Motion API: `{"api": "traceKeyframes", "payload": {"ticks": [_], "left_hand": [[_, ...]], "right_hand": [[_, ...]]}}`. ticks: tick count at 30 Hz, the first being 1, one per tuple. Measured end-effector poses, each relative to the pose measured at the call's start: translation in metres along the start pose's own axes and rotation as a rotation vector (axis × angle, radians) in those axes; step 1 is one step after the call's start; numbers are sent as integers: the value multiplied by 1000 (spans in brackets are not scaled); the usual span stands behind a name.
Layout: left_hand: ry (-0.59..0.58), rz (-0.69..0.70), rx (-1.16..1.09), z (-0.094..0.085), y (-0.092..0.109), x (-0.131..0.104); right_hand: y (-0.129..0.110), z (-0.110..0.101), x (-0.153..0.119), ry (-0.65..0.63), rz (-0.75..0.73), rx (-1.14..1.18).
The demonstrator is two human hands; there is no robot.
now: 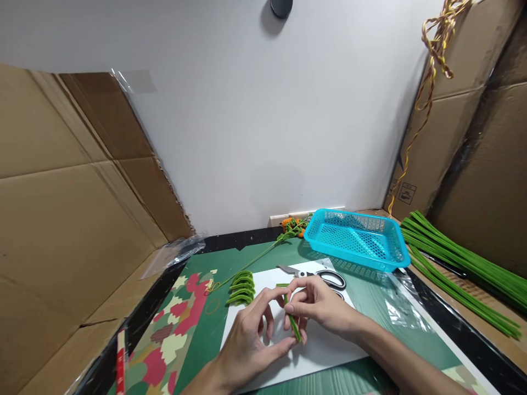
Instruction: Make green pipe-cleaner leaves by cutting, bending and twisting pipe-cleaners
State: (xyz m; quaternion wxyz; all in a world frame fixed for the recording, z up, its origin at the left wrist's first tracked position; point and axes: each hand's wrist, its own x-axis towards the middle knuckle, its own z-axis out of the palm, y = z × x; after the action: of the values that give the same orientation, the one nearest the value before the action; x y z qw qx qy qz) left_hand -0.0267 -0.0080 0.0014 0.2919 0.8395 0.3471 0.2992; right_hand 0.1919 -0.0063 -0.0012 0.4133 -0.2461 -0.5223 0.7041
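Note:
A short green pipe cleaner piece (293,322) is held between my two hands above a white sheet of paper (321,345). My right hand (316,302) pinches it near its upper part with thumb and fingers. My left hand (257,329) curves round it, the index finger at the upper end and the thumb at the lower end. Another green bit (282,285) shows just behind my fingertips. On the paper's left edge lies a stack of bent green pipe cleaner pieces (241,287). Scissors (329,278) with black and white handles lie behind my right hand, which partly hides them.
A blue perforated basket (358,259) stands at the back right. Long green pipe cleaners (465,258) lie farther right. An orange flower with a green stem (263,253) stretches across the green mat (206,340). Cardboard walls (74,208) flank the table; a red-and-white strip (121,365) lies left.

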Motion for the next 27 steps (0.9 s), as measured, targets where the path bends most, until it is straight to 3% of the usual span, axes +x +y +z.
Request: {"api": "traceKeyframes", "payload": {"ticks": [8, 27], "left_hand": [[19, 14, 1, 0, 1, 0], [-60, 41, 1, -2, 3, -1]], "right_hand": [[0, 1, -1, 5, -7, 10], [-2, 2, -2, 35, 25, -80]]}}
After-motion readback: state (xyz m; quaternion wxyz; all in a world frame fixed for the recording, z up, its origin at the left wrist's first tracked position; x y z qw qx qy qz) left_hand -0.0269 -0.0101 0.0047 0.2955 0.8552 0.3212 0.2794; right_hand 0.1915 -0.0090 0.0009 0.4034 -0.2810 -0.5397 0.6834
